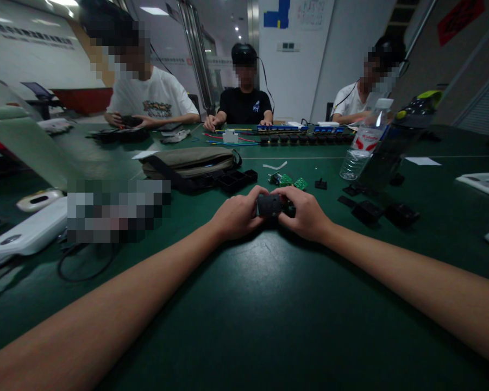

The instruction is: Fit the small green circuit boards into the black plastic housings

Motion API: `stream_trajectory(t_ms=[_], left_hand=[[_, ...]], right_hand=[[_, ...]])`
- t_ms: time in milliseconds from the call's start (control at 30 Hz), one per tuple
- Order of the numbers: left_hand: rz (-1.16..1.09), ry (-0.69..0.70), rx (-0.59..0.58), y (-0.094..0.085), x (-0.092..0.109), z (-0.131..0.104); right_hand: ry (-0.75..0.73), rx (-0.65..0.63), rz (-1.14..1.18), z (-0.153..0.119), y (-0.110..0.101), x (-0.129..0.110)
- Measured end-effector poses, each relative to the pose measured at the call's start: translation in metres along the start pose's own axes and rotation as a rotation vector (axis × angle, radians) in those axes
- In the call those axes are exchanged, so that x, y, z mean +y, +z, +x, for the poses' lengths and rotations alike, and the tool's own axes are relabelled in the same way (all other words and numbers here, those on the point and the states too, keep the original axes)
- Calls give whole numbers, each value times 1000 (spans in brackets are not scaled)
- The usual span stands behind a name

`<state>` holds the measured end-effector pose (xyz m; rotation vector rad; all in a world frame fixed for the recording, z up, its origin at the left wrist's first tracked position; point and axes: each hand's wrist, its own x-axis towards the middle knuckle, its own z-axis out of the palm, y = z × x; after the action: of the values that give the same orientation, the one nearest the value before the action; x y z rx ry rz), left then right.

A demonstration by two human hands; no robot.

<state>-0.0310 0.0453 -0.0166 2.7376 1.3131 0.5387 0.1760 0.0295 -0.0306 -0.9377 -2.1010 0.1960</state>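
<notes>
Both forearms [146, 290] slant inward across the table [269, 320], converging just on the near side of the green circuit boards [286, 181]. There, the left hand [237, 215] clamps thumb and fingers on one end of a small black block [269, 206], the right hand [307, 213] on the other.

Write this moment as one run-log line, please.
left grip: holds small black boxy plastic-looking part; right grip: at its right end; beyond: small green circuit boards
</notes>
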Motion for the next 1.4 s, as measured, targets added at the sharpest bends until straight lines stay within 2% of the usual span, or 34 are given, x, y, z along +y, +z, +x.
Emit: stream_trajectory(t_ms=[133,367,633,1400], left_hand=[[11,1,6,0,0,0],[23,-10,5,-2,2,1],[0,-5,15,0,1,0],[6,-9,8,0,1,0]], right_hand=[[10,7,-26,0,0,1],[114,117,-134,0,2,8],[224,52,-263,-1,5,11],[125,-43,-134,1,1,6]])
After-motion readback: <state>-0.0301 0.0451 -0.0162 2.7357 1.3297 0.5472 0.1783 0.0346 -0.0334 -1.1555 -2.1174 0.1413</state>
